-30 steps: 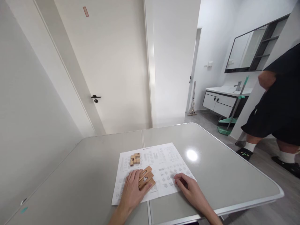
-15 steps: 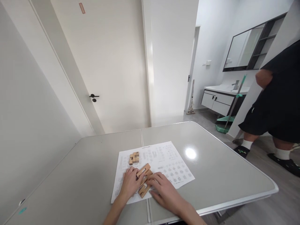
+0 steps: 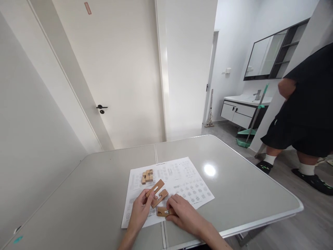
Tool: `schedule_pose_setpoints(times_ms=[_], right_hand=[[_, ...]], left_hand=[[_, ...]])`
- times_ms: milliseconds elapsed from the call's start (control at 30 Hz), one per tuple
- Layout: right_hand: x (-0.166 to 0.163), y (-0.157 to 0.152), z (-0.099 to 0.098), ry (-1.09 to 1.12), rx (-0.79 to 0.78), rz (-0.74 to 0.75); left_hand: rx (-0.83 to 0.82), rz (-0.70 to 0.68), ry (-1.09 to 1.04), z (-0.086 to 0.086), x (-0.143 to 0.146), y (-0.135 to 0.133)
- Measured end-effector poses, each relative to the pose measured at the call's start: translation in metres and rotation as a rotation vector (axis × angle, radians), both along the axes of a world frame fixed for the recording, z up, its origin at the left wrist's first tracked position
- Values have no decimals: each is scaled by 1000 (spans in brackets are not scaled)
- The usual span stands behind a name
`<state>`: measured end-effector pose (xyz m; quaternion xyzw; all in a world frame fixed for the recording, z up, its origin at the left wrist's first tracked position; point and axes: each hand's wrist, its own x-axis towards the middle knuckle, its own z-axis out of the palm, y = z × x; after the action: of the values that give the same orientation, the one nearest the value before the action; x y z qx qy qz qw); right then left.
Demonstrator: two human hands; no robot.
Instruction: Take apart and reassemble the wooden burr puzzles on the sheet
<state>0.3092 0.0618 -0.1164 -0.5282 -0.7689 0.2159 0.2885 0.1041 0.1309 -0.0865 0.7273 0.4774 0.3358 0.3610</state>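
My left hand (image 3: 141,207) pinches a flat wooden puzzle piece (image 3: 159,184) with a slot cut through it, tilted up over the paper. Under and beside it lies a second wooden piece (image 3: 163,195) with a notch in its edge, close to my left fingertips. My right hand (image 3: 184,212) grips the right end of a third wooden piece (image 3: 161,211), which bears a dark mark and has an opening near the fingers. Farther back on the printed sheet (image 3: 195,173) sits a cluster of small interlocked wooden blocks (image 3: 147,176).
The sheet lies across the seam of a grey table (image 3: 241,194) with a metal rim. A person in dark clothes (image 3: 309,114) stands to the right. Behind are a door (image 3: 125,86), a washbasin cabinet (image 3: 238,113), a mop (image 3: 210,111) and a green dustpan (image 3: 243,142).
The slotted piece in my left hand has been lifted and tilted. My right hand has turned the marked piece nearly level and drawn it apart from the notched one.
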Motion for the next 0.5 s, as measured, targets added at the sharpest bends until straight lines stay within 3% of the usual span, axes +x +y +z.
schedule_pose_setpoints(times_ms=[100, 233, 367, 500], right_hand=[[-1, -6, -2, 143, -48, -47], [-5, -13, 5, 493, -93, -140], [-13, -15, 15, 774, -224, -113], [-18, -12, 19, 879, -219, -171]], left_hand=[[-75, -9, -138, 0, 4, -7], [-161, 23, -294, -4, 9, -13], [-92, 43, -253, -2, 15, -22], [6, 75, -173, 2, 20, -33]])
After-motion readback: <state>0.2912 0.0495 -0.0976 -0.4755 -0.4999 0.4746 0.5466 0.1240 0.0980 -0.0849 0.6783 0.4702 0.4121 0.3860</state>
